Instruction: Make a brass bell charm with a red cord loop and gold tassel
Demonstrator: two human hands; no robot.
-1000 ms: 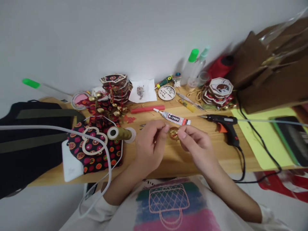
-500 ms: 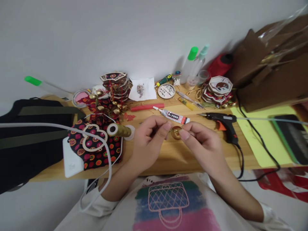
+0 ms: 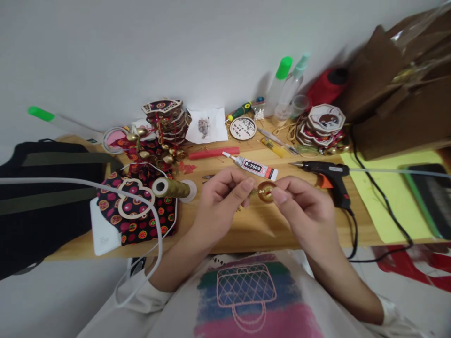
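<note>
Above the wooden table [image 3: 253, 230], my right hand [image 3: 306, 211] pinches a small round gold ornament [image 3: 265, 191] between thumb and fingers. My left hand [image 3: 220, 202] is closed in a pinch just left of the ornament, its fingertips on something thin that I cannot make out. A B-7000 glue tube [image 3: 254, 167] lies on the table right behind both hands. A spool of gold thread [image 3: 172, 188] lies on its side to the left of my left hand.
A black hot glue gun [image 3: 326, 176] with its cord lies right of my hands. Patterned red-and-black fabric [image 3: 141, 213] sits at left, stacks of decorated discs [image 3: 322, 126] and bottles [image 3: 280, 87] at the back, a yellow-green mat [image 3: 389, 197] and brown bags [image 3: 398, 98] at right.
Both hands have shifted slightly right and lifted a little with the gold ornament; the view has tilted a bit. The pinches stay as they were.
</note>
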